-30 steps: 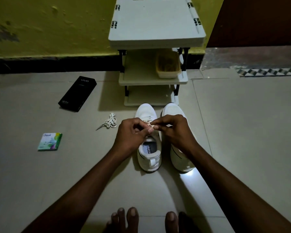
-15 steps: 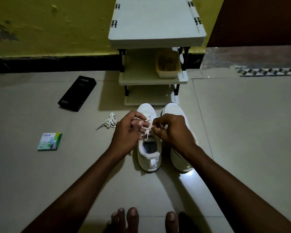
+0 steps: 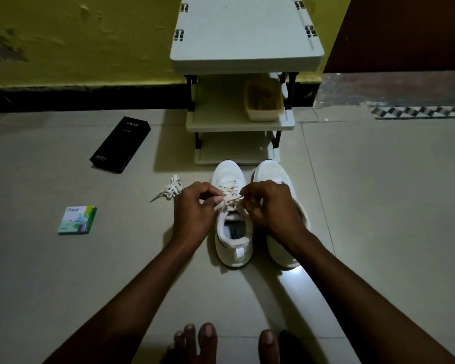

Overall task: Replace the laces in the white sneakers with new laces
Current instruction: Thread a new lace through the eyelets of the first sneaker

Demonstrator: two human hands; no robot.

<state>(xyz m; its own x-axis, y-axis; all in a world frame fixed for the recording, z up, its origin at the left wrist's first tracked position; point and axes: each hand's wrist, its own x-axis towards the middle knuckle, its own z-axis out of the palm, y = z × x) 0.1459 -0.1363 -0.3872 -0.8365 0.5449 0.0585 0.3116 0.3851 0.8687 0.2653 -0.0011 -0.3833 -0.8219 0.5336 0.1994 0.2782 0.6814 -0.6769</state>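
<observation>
Status: left hand (image 3: pixel 195 215) and right hand (image 3: pixel 269 206) each pinch the lace (image 3: pixel 231 198) over the white sneaker (image 3: pixel 234 254), toe pointing away. Spare lace bundle (image 3: pixel 170 189) lies on the floor (image 3: pixel 90 285) just beside the left hand, which is nearer to it.

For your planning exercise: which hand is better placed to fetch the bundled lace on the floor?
Left, probably: the left hand is nearest the bundled lace; the right hand is across the sneaker.

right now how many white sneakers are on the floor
2. The left sneaker sits below the left hand and right hand, which pinch its lace. The right sneaker stands beside it, partly covered by the right hand.
</observation>
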